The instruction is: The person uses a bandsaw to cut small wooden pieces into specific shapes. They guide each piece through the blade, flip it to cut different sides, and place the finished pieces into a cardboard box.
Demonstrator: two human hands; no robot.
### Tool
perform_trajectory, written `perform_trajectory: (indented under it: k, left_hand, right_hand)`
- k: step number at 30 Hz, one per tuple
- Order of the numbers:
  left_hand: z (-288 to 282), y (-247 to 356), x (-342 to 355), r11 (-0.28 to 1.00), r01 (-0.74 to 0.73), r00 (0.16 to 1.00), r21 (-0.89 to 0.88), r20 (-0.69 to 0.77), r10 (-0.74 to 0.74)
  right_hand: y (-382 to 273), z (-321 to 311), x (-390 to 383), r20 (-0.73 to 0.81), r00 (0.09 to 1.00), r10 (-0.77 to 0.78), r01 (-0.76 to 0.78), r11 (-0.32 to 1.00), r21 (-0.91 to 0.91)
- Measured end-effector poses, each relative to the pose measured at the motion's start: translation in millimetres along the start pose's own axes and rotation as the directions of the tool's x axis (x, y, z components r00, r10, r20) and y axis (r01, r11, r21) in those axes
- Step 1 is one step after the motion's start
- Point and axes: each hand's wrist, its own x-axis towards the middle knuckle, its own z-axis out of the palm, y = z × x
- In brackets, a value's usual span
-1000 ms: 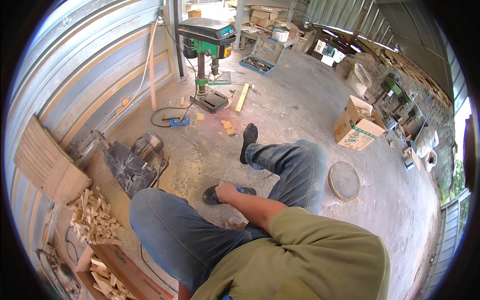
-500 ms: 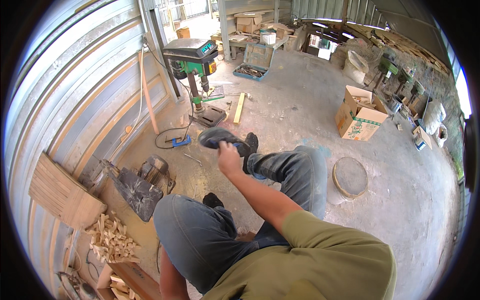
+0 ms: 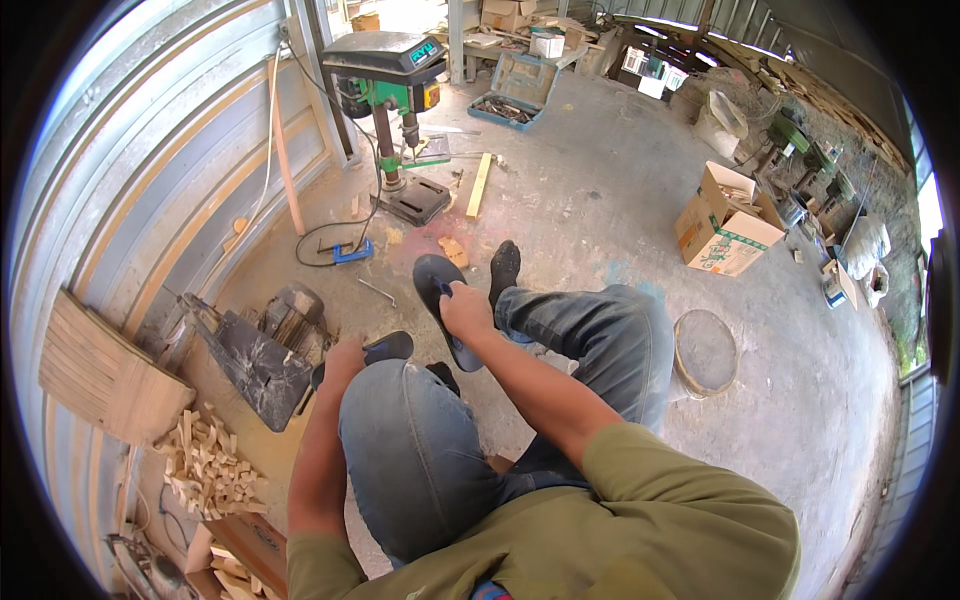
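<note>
- Head view: right hand (image 3: 466, 308) grasps a dark sandal (image 3: 440, 300), held at twelve o'clock from the raised knee.
- Left hand (image 3: 345, 358) grips another dark sandal (image 3: 385, 349) at nine o'clock of that knee.

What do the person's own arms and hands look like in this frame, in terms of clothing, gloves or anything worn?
Both arms are bare from above the elbow down, coming out of the short sleeves of an olive-green T-shirt. The left hand and the right hand are bare, with no gloves. No watch, bracelet or ring shows on either wrist or hand, as far as this view lets me tell.
</note>
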Motion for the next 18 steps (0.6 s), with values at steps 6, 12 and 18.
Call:
perform_trajectory:
  k: [6,12,18]
  left_hand:
    - [26.3,-0.8,4.4,0.918,-0.228,0.93,0.324,-0.207,0.304]
    - [36.5,12.5,-111.1,0.998,0.038,0.917,0.058,-0.398,-0.012]
    - [23.9,24.3,-176.9,0.931,0.307,0.889,-0.198,-0.29,-0.355]
  right_hand:
    - [28.7,-13.9,-0.9,0.005,0.999,0.05,-0.049,0.997,-0.065]
    - [-20.0,-128.7,8.1,-0.318,0.947,-0.036,0.072,0.992,0.103]
    - [-43.4,-243.9,-57.3,-0.359,0.927,-0.107,0.255,0.883,0.394]
